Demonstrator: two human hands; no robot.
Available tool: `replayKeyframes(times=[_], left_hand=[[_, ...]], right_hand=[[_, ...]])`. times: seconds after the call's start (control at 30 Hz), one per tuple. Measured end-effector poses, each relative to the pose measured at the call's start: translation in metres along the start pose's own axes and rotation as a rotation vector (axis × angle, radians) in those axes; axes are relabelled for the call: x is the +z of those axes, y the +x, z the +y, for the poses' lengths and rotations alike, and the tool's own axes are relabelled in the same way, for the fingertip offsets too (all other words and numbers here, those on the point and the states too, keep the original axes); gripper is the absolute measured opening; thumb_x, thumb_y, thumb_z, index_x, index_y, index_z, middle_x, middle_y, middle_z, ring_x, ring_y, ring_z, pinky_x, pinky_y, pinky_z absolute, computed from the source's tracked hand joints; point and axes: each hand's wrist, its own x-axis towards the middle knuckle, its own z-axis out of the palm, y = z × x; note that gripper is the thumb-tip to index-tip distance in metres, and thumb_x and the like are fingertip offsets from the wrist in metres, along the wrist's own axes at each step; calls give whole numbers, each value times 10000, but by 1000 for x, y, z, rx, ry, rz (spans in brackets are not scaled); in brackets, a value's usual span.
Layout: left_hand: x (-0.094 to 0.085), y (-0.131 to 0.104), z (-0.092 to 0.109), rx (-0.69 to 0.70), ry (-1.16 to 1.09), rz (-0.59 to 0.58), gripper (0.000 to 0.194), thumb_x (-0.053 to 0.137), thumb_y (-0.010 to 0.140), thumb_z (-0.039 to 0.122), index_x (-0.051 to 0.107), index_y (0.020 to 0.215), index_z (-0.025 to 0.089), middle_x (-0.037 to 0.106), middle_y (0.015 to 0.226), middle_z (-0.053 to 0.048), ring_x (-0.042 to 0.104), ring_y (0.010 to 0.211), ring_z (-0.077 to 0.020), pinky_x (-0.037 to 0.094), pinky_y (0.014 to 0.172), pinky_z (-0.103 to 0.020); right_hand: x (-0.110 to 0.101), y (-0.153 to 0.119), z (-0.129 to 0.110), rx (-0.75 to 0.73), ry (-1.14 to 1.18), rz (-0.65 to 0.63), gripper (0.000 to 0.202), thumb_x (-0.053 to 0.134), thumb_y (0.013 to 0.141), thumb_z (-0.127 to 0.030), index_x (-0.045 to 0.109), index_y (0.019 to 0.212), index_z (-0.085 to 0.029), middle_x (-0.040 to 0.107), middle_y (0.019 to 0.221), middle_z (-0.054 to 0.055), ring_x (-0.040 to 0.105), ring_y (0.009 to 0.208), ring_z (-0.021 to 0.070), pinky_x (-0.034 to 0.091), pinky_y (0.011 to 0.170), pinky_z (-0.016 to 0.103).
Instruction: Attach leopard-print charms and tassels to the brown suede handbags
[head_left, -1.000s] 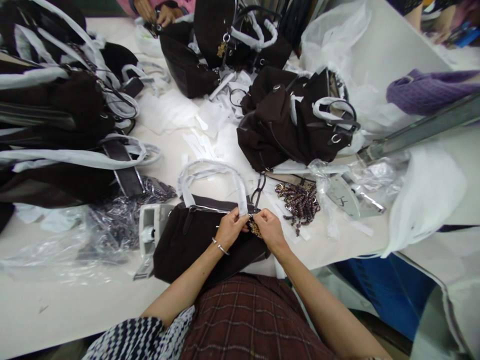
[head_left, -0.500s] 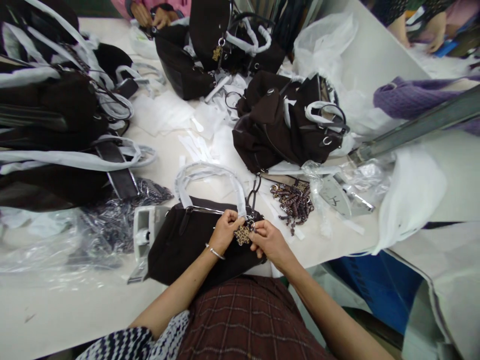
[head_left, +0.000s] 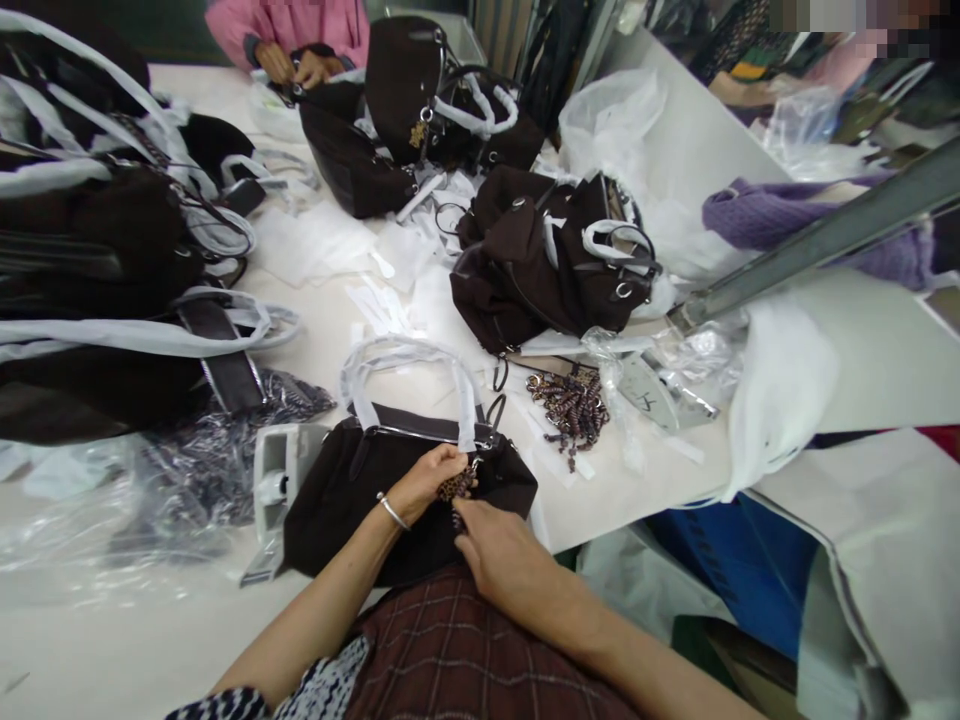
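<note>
A dark brown handbag (head_left: 352,510) lies at the table's front edge, its wrapped white handles (head_left: 409,350) standing up behind. A leopard-patterned charm (head_left: 454,487) hangs near the bag's right handle end. My left hand (head_left: 431,480), with a bracelet at the wrist, is closed on the charm's upper part. My right hand (head_left: 499,550) is closed just below it, at the dark beaded end of the charm; its fingertips are partly hidden. A pile of similar beaded charms (head_left: 574,405) lies to the right of the bag.
Dark bags with wrapped handles (head_left: 90,240) are stacked at the left, above clear plastic (head_left: 172,500). More brown bags (head_left: 547,250) stand behind. A grey metal bar (head_left: 817,240) slants across the right. Another person's hands (head_left: 296,68) work at the far side.
My right hand has moved left and down, below the charm. The charm has turned and is now more covered by my hands. The camera view has shifted slightly.
</note>
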Motion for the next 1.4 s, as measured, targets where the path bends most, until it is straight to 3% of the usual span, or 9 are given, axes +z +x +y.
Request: replayKeyframes(times=[0.1,0.2,0.3,0.4,0.5,0.6,1.0,1.2,1.4], left_hand=[[-2,7,0,112,251,38,345,746,678,388,564,847,149,642,718,-10,611,673,-133,446,665,-246],[-4,13,-2,201,445,81,265,694,703,337,571,862,163,622,682,20,586,635,-131,446,644,-249],[-5,13,-5,234,519,101,237,659,716,334,582,870,171,645,740,3,614,695,-155,476,691,-277],[-3,10,-7,227,564,118,206,653,710,332,603,834,176,656,772,-9,628,739,-169,485,730,-291],[-2,8,-9,224,585,150,198,645,713,334,609,835,183,660,765,-7,629,728,-173,483,718,-293],[-3,9,-13,232,588,176,202,634,729,336,605,855,182,662,773,-8,632,720,-173,483,711,-293],[-8,3,-16,309,607,329,201,608,762,328,629,900,183,691,858,-30,662,811,-193,513,790,-324],[-6,-4,-12,502,730,475,203,562,819,307,622,977,194,669,974,-54,650,875,-192,520,828,-332],[8,-9,-4,607,813,474,166,505,877,272,605,983,194,645,960,-52,633,872,-179,512,828,-314]], right_hand=[[2,-2,-15,-226,-83,-152,194,482,915,-221,658,963,-157,718,927,100,674,837,226,512,754,327],[-4,-4,-6,-345,74,-50,196,494,937,-283,674,914,-211,727,893,27,663,820,168,482,767,260],[-21,-11,45,-118,195,249,223,471,955,-331,670,915,-237,714,868,-6,641,786,139,463,757,234],[-39,-20,122,270,-77,452,247,452,954,-307,676,903,-216,698,875,32,621,828,181,452,803,277],[-46,-24,189,488,-428,326,239,476,917,-193,675,1048,-179,667,1081,94,572,1020,228,421,896,298],[-41,-22,221,489,-500,220,278,467,900,-140,663,1096,-168,642,1136,117,527,1081,245,414,898,300],[-60,-16,256,429,-381,162,212,457,894,-176,667,875,-154,681,938,96,611,880,185,408,781,260],[-86,-25,244,387,-217,162,235,460,865,-254,680,819,-185,664,661,3,618,610,144,419,618,233],[-86,-25,224,342,-198,165,253,461,869,-283,689,814,-189,676,672,0,633,616,151,441,608,237]])
